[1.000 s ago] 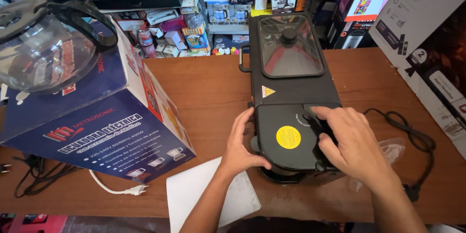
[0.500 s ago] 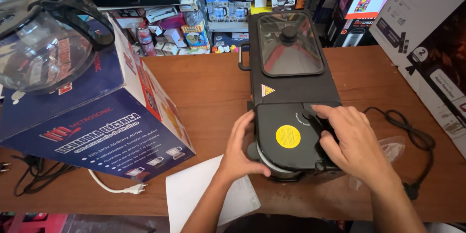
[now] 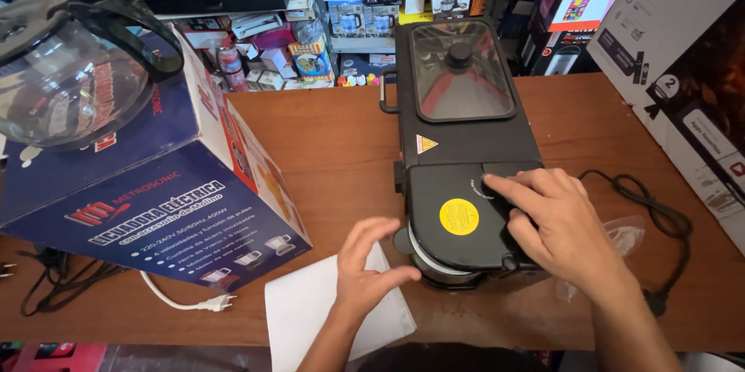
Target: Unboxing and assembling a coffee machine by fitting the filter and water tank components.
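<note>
Head view shows the left hand (image 3: 371, 267) has come off the black electric cooker (image 3: 466, 186) on the desk (image 3: 326, 139), fingers spread, while the right hand (image 3: 563, 224) stays, seemingly flat, on its lid.

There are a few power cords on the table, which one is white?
The white cord with its plug, lying at the table's front edge below the blue box. The cords at far left and right of the black appliance are black.
</note>
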